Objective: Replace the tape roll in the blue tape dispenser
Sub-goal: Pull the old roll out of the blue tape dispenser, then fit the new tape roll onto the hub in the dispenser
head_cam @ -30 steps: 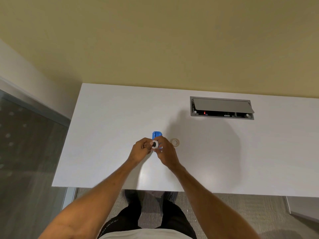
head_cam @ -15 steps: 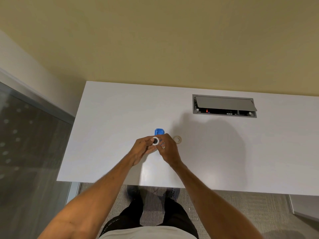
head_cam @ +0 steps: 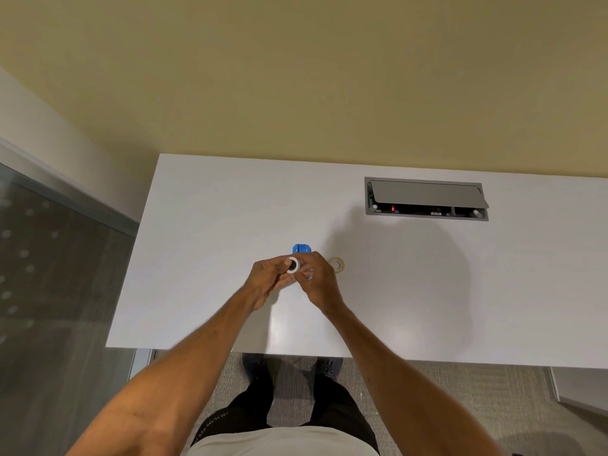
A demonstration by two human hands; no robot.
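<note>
Your left hand (head_cam: pixel 266 284) pinching a white tape roll (head_cam: pixel 292 265) by its edge, your right hand (head_cam: pixel 319 283) curled round the blue tape dispenser (head_cam: pixel 301 249) just behind that roll, a second roll (head_cam: pixel 337 263) lying flat on the white desk (head_cam: pixel 197 258) beside your right hand

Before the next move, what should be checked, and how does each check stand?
1. Left hand grips the white roll: ok.
2. Right hand holds the blue dispenser: ok.
3. White roll seated in the dispenser: cannot tell, fingers hide the slot.
4. Second roll lies flat on the desk, beside the right hand: ok.
5. Which roll is the fresh one: cannot tell.
</note>
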